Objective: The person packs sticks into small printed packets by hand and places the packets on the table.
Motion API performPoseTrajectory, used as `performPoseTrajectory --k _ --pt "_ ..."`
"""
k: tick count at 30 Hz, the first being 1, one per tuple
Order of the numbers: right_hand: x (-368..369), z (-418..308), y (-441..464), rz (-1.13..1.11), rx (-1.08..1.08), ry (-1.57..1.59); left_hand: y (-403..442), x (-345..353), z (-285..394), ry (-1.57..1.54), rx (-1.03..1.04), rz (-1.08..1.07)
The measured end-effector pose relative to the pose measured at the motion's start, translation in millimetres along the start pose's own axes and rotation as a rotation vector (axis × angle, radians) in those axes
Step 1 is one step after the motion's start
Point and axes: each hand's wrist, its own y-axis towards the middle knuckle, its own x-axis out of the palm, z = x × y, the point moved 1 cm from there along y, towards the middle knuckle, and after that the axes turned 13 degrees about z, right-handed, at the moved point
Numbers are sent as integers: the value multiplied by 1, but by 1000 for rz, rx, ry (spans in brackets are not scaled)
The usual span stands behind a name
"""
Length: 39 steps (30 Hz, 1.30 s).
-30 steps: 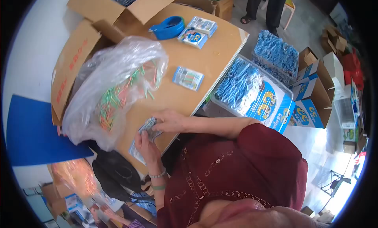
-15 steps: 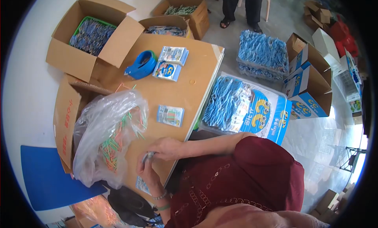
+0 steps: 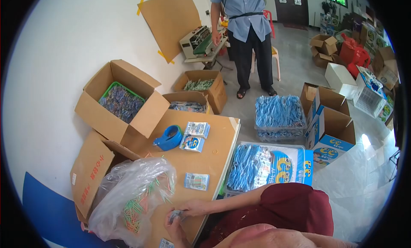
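Observation:
Near the table's front edge, my left hand [image 3: 174,231] has its fingers closed around a small blue-and-white packet [image 3: 175,214]. My right hand [image 3: 196,207] grips the same packet from the other side; the fingers partly cover it, so I cannot tell whether it is one packet or a few. Another packet [image 3: 166,243] lies by my left wrist, cut off by the lower edge of the view. Farther up the table is a single flat packet [image 3: 197,181]. To the left of my hands, a clear plastic bag [image 3: 111,205] holds many thin green and orange sticks.
On the table [image 3: 218,136] are a blue tape dispenser [image 3: 168,138] and packet stacks [image 3: 196,129]. Open cartons [image 3: 147,115] stand at the left. Clear bins of blue packets [image 3: 279,113] stand right of the table. A person [image 3: 248,29] stands beyond it.
My view has tilted up, so things sit lower and more of the room and the standing person show. Both hands still hold the small packet.

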Motion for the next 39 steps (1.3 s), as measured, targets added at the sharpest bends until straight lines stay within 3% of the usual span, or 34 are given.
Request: performPoseTrajectory --k 7,19,27,39 --pt "1 -21 -5 -56 55 -24 0 4 20 123 110 -69" --pt "21 -3 -8 44 -126 -101 -12 0 22 190 133 -79" --pt "14 -29 -11 -7 -45 -176 -15 6 22 266 129 34" --pt "7 -27 -10 -94 60 -200 -7 0 8 353 281 -32"
